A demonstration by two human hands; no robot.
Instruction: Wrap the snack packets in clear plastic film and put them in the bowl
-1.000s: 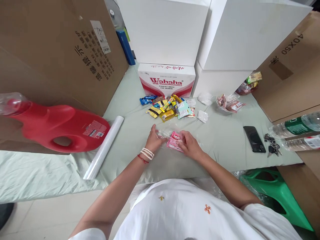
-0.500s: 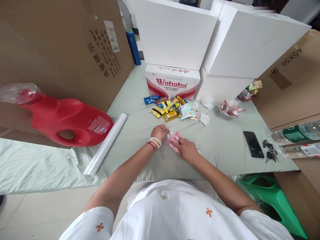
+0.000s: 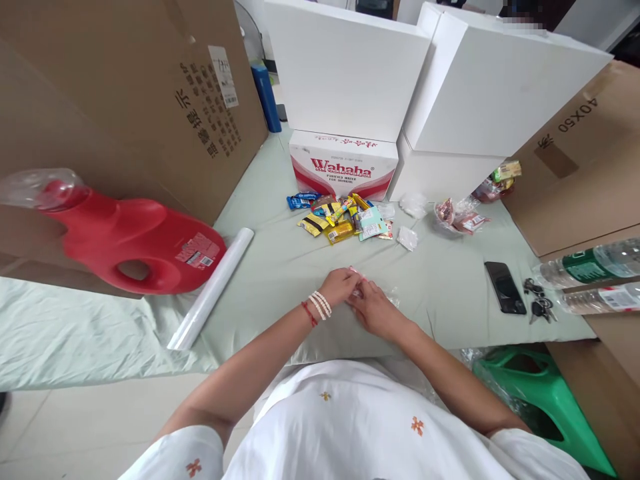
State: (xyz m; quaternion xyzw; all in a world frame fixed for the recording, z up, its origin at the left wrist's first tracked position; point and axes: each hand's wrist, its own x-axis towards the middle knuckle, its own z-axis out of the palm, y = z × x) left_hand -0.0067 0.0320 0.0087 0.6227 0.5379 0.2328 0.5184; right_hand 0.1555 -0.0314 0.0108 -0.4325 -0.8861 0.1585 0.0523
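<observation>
My left hand (image 3: 340, 285), with white and red bracelets at the wrist, and my right hand (image 3: 377, 310) meet over the table near its front edge. Between them both pinch a small pink packet (image 3: 357, 291), mostly covered by my fingers. A bit of clear plastic (image 3: 394, 296) lies just beyond my right hand. Farther back is a pile of small wrapped snacks, among them a yellow packet (image 3: 340, 231), a pale teal packet (image 3: 372, 223) and blue wrappers (image 3: 303, 201). A white packet (image 3: 407, 238) lies to the right of the pile.
Behind the snacks stand a Wahaha carton (image 3: 345, 167) and tall white boxes (image 3: 345, 73). At left are a red jug (image 3: 150, 230) and a white roll (image 3: 213, 290). To the right lie a phone (image 3: 505, 288), keys (image 3: 543, 309) and plastic bottles (image 3: 590, 267).
My left hand has moved right and down onto the pink packet, meeting my right hand. The packet, plainly visible before, is now mostly covered by my fingers.
</observation>
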